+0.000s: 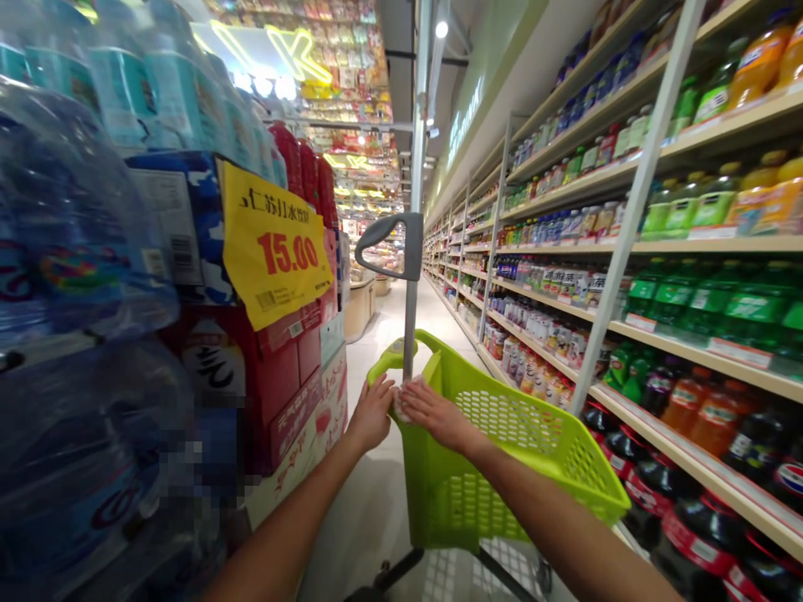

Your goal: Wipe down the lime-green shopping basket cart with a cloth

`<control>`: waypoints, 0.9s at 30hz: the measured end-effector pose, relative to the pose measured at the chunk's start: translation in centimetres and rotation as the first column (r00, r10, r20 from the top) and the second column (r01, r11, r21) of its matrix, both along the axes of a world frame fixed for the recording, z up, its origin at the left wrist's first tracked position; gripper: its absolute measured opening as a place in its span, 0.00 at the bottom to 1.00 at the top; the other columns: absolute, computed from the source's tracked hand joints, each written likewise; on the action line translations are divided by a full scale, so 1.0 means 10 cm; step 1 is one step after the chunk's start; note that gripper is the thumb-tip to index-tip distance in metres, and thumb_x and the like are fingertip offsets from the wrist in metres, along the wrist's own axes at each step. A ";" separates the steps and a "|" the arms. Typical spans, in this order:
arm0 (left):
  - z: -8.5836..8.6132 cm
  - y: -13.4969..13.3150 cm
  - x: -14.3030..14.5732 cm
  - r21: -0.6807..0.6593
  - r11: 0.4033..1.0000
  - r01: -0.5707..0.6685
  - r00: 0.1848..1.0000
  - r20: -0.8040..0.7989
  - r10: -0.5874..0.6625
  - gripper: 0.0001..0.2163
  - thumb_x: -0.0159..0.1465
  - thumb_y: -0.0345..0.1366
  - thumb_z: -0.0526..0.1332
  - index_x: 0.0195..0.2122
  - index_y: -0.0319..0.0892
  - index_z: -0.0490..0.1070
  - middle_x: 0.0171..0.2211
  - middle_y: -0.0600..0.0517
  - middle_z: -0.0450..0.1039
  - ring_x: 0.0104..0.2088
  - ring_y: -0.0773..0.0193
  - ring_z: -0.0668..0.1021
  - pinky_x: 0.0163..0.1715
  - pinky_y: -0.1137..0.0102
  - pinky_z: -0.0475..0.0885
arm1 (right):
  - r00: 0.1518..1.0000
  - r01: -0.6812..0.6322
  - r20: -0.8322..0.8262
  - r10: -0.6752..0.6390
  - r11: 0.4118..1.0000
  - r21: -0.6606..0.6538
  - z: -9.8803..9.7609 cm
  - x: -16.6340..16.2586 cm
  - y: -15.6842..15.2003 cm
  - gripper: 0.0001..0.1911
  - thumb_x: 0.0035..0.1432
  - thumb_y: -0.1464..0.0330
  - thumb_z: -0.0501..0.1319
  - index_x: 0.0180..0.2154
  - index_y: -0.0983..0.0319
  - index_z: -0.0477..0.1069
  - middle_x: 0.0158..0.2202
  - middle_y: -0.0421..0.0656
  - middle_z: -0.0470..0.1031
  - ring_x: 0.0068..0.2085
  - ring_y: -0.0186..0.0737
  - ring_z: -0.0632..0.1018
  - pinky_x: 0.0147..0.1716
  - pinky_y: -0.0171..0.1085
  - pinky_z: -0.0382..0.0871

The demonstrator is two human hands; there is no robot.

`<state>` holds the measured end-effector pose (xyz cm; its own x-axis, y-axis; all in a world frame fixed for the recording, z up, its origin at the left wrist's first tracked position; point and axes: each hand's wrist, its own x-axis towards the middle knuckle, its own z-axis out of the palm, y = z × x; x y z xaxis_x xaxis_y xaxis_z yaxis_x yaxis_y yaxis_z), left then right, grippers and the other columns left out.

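Note:
A lime-green shopping basket (502, 451) on a wheeled frame stands in front of me, with a metal pole and a grey loop handle (390, 247) rising at its corner. Near the foot of that pole, my left hand (375, 411) is closed on the basket's rim. Just beside it, my right hand (436, 411) presses a crumpled white tissue or cloth (407, 401) against the green corner, fingers laid over it. The inside of the basket is partly hidden by its own perforated wall and my right forearm.
Stacked drink packs (81, 276) and red cartons (276, 376) rise close on the left, under a yellow price sign (276, 247). On the right, long shelves (690, 343) hold many bottles. The aisle floor (414, 305) runs ahead between them.

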<state>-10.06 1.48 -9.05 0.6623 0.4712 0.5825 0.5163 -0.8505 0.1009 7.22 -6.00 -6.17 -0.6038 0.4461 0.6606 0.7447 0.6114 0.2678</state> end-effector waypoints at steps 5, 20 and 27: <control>0.02 0.02 0.01 -0.003 1.000 0.012 1.000 -0.002 -0.012 0.29 0.46 0.19 0.49 0.52 0.39 0.62 0.55 0.43 0.62 0.60 0.52 0.58 0.57 0.47 0.53 | 0.959 0.099 -0.275 -0.071 0.991 0.092 0.42 -0.01 0.12 0.17 0.62 0.74 0.47 0.48 0.66 0.67 0.55 0.45 0.65 0.62 0.39 0.53 0.62 0.45 0.45; -0.35 -0.48 -0.08 -0.412 0.890 0.196 0.827 0.557 0.076 0.24 0.53 0.24 0.51 0.52 0.41 0.60 0.55 0.44 0.61 0.56 0.58 0.64 0.54 0.54 0.61 | 0.183 -0.101 -0.855 -0.486 0.855 -0.508 -1.52 -0.46 -0.72 0.14 0.54 0.68 0.53 0.42 0.60 0.69 0.39 0.47 0.77 0.40 0.46 0.78 0.41 0.48 0.72; -0.56 -1.14 0.19 -0.772 0.090 0.630 0.694 0.611 0.380 0.16 0.48 0.41 0.65 0.36 0.40 0.69 0.32 0.51 0.74 0.30 0.67 0.76 0.30 0.71 0.72 | -0.186 -0.300 -0.905 -0.383 0.899 -0.319 -0.97 -0.51 -0.77 0.19 0.50 0.66 0.55 0.45 0.62 0.64 0.41 0.48 0.76 0.40 0.45 0.77 0.41 0.46 0.72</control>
